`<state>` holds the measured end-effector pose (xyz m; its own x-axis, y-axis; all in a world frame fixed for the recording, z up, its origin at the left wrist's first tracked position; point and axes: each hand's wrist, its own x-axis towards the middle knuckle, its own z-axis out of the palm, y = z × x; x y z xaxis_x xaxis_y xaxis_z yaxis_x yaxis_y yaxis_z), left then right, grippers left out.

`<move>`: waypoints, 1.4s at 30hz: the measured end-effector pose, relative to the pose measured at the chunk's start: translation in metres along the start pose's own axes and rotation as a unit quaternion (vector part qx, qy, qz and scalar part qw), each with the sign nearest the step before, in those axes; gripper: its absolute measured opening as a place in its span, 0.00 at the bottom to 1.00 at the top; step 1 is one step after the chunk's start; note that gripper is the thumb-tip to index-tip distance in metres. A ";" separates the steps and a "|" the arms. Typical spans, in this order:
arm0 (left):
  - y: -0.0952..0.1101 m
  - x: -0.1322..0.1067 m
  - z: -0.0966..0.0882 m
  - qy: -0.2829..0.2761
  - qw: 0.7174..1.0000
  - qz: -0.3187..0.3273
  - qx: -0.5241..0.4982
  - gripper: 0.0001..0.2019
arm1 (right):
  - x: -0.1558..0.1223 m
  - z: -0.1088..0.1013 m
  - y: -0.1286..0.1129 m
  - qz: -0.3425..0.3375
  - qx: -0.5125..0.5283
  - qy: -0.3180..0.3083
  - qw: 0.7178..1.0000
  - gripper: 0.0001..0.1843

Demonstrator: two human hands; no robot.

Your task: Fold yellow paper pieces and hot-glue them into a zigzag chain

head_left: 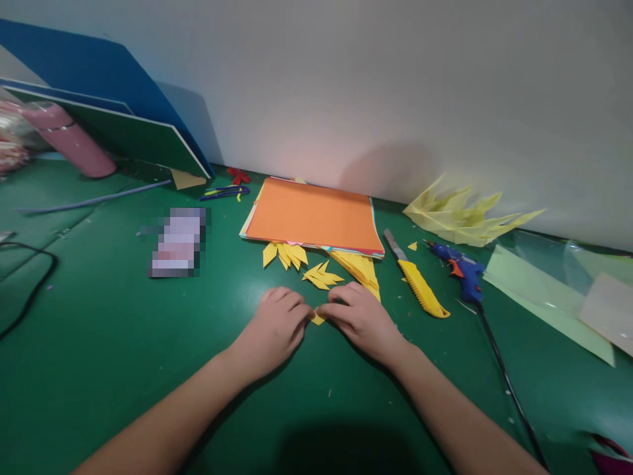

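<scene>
Both hands work at the near middle of the green table [123,343]; the left hand [277,330] has its thumb and fingertips closed on the left end of a small yellow paper piece [318,319]; the right hand [364,323] has its thumb and fingertips closed on the right end of the same piece; the piece lies between the two hands, its middle exposed, its ends covered by fingers.

Just beyond the hands lie a lower leaf-shaped cluster [322,276] and an upper leaf-shaped cluster [285,254], both yellow; folded yellow paper [360,269] sits to their right; farther right are a yellow-handled cutter [420,285] and a blue glue gun [459,264]; a pixelated rectangular object [178,243] lies to the left.

Behind these rests a paper stack [311,211], orange sheet uppermost; at the far right, a spiky pale-yellow paper form [459,221] stands near the wall [316,86]; at the far left, a pink bottle [72,140] leans, tilted, before a blue board [103,76].
</scene>
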<state>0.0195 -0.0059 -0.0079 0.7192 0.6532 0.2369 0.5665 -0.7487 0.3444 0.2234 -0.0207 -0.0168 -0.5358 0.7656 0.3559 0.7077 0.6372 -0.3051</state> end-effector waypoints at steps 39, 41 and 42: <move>0.001 0.008 0.005 0.077 0.996 -0.024 0.025 0.06 | 0.003 0.005 -0.006 0.055 0.119 0.005 0.991 0.09; 0.001 0.008 0.004 0.070 0.997 -0.037 0.010 0.06 | 0.002 0.003 -0.005 0.062 0.143 0.002 0.988 0.06; 0.001 0.008 0.004 0.068 0.997 -0.042 0.004 0.05 | 0.002 0.003 -0.004 0.065 0.150 0.003 0.987 0.05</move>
<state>0.0273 -0.0017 -0.0094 0.6082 0.7222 0.3293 0.6254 -0.6915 0.3614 0.2179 -0.0216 -0.0172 -0.4460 0.8430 0.3007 0.6027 0.5312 -0.5955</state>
